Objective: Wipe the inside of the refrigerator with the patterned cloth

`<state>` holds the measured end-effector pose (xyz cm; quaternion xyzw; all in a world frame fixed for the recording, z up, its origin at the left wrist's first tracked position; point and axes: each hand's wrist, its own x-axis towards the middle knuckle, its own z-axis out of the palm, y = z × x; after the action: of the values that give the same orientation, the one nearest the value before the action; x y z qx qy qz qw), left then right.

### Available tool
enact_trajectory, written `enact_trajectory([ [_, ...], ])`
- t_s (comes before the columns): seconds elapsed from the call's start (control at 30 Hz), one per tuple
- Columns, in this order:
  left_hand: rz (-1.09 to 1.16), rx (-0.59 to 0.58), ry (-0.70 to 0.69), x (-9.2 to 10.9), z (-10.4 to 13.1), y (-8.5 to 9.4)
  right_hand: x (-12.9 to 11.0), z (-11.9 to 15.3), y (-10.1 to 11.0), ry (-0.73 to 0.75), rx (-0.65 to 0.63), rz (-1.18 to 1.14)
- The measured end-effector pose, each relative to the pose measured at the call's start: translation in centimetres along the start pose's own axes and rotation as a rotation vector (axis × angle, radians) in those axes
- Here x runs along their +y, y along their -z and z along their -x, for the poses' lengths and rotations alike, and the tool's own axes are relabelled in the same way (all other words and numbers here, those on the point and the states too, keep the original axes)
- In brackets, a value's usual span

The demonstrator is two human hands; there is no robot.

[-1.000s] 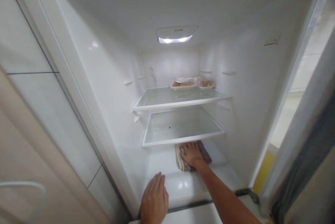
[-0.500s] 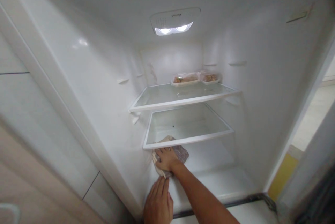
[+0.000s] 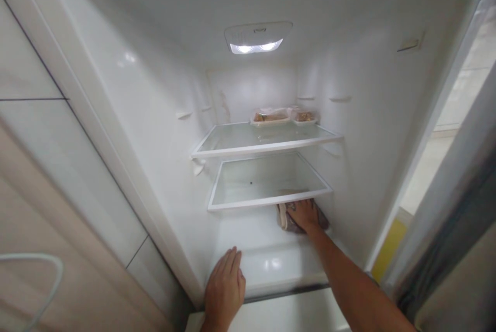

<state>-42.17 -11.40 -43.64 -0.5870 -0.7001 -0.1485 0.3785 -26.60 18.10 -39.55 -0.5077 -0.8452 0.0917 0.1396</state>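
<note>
The place seems to be a kitchen, probably of a home, because an open refrigerator [image 3: 372, 130] of household type fills most of the view, with glass shelves [image 3: 236, 138] and a lit lamp [image 3: 259, 37] inside. Wrapped food trays [image 3: 271, 116] lie on the upper shelf, and pale wall tiles [image 3: 58, 140] are visible at left.

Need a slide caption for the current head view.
Right hand on a cloth on the fridge floor, below two shelves; left hand near the front edge.

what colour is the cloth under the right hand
The cloth is greyish brown with a cream edge, seen in the head view.
</note>
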Motion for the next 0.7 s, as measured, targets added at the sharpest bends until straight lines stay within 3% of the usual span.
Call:
enact_trajectory([
  [0.1, 0.015, 0.001, 0.007, 0.0, -0.1, 0.1, 1.7, 1.6, 0.3, -0.020, 0.013, 0.037],
  [0.23, 0.039, 0.007, 0.031, 0.0, -0.2, 0.1, 1.6, 4.8, 0.3, -0.023, 0.033, 0.072],
  [0.47, 0.027, -0.038, 0.046, 0.0, -0.5, 0.2, 2.3, 8.6, 1.3, -0.044, -0.073, 0.109],
  [0.7, 0.062, -0.279, -0.021, -0.9, -2.3, 0.5, 3.0, 10.3, 2.3, -0.015, -0.219, 0.072],
])
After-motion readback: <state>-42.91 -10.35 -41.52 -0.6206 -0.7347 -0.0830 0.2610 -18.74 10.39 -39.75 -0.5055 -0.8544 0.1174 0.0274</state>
